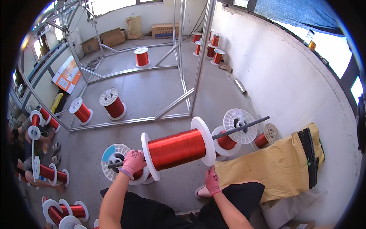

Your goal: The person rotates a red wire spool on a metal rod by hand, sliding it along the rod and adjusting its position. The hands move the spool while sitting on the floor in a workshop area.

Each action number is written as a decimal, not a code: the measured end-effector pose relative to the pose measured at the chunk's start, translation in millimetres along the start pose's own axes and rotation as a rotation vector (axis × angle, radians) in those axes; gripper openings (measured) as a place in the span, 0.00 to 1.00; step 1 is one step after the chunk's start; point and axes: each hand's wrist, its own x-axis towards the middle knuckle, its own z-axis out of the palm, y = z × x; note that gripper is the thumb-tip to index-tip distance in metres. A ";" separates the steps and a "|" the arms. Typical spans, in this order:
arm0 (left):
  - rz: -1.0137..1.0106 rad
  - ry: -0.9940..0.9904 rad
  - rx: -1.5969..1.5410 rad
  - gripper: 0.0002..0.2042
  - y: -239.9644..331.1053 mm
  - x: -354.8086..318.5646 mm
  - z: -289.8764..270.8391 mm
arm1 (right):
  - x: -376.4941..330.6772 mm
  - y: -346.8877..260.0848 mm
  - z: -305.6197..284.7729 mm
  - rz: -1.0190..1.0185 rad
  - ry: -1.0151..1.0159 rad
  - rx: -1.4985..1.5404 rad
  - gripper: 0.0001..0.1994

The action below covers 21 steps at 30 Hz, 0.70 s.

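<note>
A large spool of red wire [177, 149] with white end flanges is in front of me, threaded on a dark grey rod [248, 125] that sticks out on both sides and slants up to the right. Wrapped round the rod's left part, close against the left flange, is my left hand [134, 162] in a pink glove, closed. My right hand [212, 181], gloved the same way, grips the lower edge of the right flange; its fingertips are partly hidden. Behind the rod's left end stands a white-flanged spool with a blue patch [113, 152]. More spools [239, 126] stand behind its right end.
A metal frame [133, 121] stands ahead, with red wire spools [113, 105] on the floor inside it. Yellow sacking [263, 170] lies at my right, near a white wall [289, 72]. At the left, another person's legs [28, 177] show among several spools [47, 171].
</note>
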 end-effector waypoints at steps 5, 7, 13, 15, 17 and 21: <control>-0.028 -0.075 -0.097 0.14 0.9 1.9 -4.4 | -7.6 9.9 0.2 0.170 -0.062 0.081 0.22; -0.023 -0.082 -0.070 0.14 1.9 -1.4 0.4 | -16.3 13.2 -1.4 0.212 -0.087 0.094 0.22; 0.003 -0.055 -0.051 0.14 -0.3 -2.3 1.5 | -21.0 17.1 -6.6 0.211 -0.075 0.078 0.22; -0.019 -0.085 -0.032 0.14 -0.6 -1.0 0.0 | -16.9 11.9 -15.2 0.225 -0.109 0.050 0.21; -0.003 -0.036 -0.052 0.14 0.2 -1.6 -0.3 | -11.8 20.2 -22.7 0.123 -0.070 -0.009 0.20; -0.029 -0.048 -0.096 0.13 -5.0 -4.7 2.5 | 13.7 -36.2 -67.7 0.169 0.211 0.343 0.19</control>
